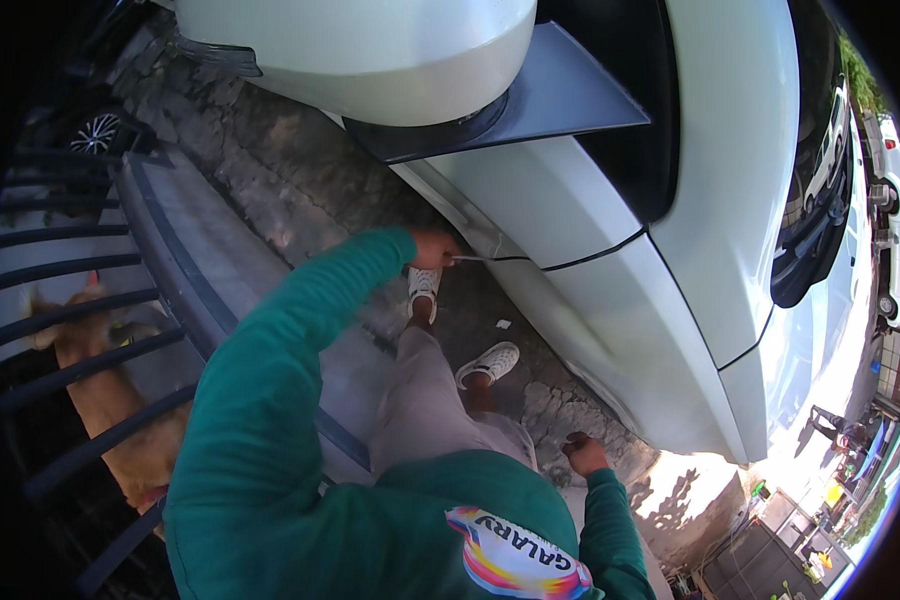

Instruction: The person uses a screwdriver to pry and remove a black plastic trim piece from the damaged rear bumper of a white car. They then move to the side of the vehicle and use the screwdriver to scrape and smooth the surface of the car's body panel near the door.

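A silvery-white car stands in front of me, its door panel [630,310] split by a dark seam. My left hand [433,248] is closed at the car's lower side and pinches a thin pale strip or stick [473,258]. The tip of that strip reaches the end of the seam; what it is exactly is too small to tell. Down by my side, my right hand [585,455] hangs with its fingers curled, and nothing shows in it. It is apart from the car body.
The car's side mirror [420,60] juts out overhead. Behind dark metal bars [90,315] on the left stands a light-brown animal [120,410]. A low ledge [195,215] runs beside my legs. White shoes [488,364] stand on rough ground. Another white vehicle [895,220] is at the far right.
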Demonstrator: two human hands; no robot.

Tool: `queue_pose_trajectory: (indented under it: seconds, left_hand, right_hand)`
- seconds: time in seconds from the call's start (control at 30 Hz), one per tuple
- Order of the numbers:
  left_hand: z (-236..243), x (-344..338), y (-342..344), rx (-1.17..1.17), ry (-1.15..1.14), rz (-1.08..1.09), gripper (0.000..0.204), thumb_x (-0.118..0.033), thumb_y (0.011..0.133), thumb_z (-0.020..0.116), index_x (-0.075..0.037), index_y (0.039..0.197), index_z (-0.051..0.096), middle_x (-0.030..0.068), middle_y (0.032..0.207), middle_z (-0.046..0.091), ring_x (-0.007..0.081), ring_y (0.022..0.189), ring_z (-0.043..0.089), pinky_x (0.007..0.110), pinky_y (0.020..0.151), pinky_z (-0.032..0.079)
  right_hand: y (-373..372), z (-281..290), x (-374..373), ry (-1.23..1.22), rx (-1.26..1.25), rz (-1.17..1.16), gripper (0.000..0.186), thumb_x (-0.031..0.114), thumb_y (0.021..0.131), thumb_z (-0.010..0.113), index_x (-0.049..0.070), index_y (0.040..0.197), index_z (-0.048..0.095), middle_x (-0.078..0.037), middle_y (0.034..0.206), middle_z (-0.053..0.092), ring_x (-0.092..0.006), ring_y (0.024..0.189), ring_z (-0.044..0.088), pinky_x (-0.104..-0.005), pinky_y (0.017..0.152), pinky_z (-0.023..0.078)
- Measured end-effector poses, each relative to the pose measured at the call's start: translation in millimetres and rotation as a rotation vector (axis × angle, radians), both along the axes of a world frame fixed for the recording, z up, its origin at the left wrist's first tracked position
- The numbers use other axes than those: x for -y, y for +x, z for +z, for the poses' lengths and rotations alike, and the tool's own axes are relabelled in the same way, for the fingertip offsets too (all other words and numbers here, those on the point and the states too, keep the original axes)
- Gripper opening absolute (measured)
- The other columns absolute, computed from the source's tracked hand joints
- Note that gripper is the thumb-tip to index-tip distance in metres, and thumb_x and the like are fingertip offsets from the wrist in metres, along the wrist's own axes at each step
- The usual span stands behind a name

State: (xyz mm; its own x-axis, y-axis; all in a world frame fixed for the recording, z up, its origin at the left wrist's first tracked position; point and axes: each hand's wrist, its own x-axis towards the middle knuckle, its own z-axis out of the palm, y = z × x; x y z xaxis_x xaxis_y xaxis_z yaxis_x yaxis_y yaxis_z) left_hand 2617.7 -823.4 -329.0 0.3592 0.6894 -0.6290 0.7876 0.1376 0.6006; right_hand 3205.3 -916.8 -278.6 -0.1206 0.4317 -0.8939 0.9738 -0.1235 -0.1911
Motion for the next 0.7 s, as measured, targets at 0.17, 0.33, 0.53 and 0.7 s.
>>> queue_pose_trajectory:
  seconds: [0.17, 0.33, 0.53, 0.7]
  left_hand:
    - [29, -23, -8, -0.082, 0.015, -0.201, 0.035, -0.031, 0.102, 0.056, -0.015, 0.131, 0.068, 0.0154, 0.123, 0.072, 0.0367, 0.114, 0.067, 0.049, 0.099, 0.052]
    - [43, -22, -6, -0.177, 0.004, -0.214, 0.037, -0.033, 0.103, 0.056, -0.017, 0.134, 0.067, 0.0142, 0.125, 0.071, 0.037, 0.117, 0.066, 0.049, 0.103, 0.05]
    - [35, -48, -10, -0.16, 0.041, -0.332, 0.036, -0.032, 0.102, 0.056, -0.015, 0.132, 0.068, 0.015, 0.121, 0.072, 0.0368, 0.116, 0.067, 0.049, 0.102, 0.051]
    - [12, -26, -16, -0.104, 0.046, -0.264, 0.036, -0.03, 0.102, 0.057, -0.012, 0.131, 0.068, 0.0183, 0.119, 0.072, 0.0385, 0.114, 0.067, 0.05, 0.1, 0.051]
  right_hand:
    - [31, -70, 9, -0.137, -0.113, -0.352, 0.048, 0.034, 0.096, 0.065, 0.007, 0.136, 0.063, -0.018, 0.121, 0.072, -0.036, 0.107, 0.07, -0.0456, 0.094, 0.055]
    - [1, -103, -1, -0.115, -0.355, -1.534, 0.049, 0.027, 0.103, 0.052, 0.005, 0.147, 0.051, -0.015, 0.126, 0.067, -0.0324, 0.107, 0.067, -0.0469, 0.09, 0.056]
    - [-84, -125, -5, -0.353, -0.389, -1.126, 0.04, 0.025, 0.105, 0.052, 0.004, 0.139, 0.055, -0.014, 0.121, 0.068, -0.0288, 0.107, 0.068, -0.0455, 0.09, 0.057]
    - [-151, -77, -15, -0.41, -0.507, -1.052, 0.031, 0.02, 0.106, 0.051, 0.005, 0.133, 0.059, -0.012, 0.12, 0.069, -0.0268, 0.104, 0.068, -0.0426, 0.088, 0.057]
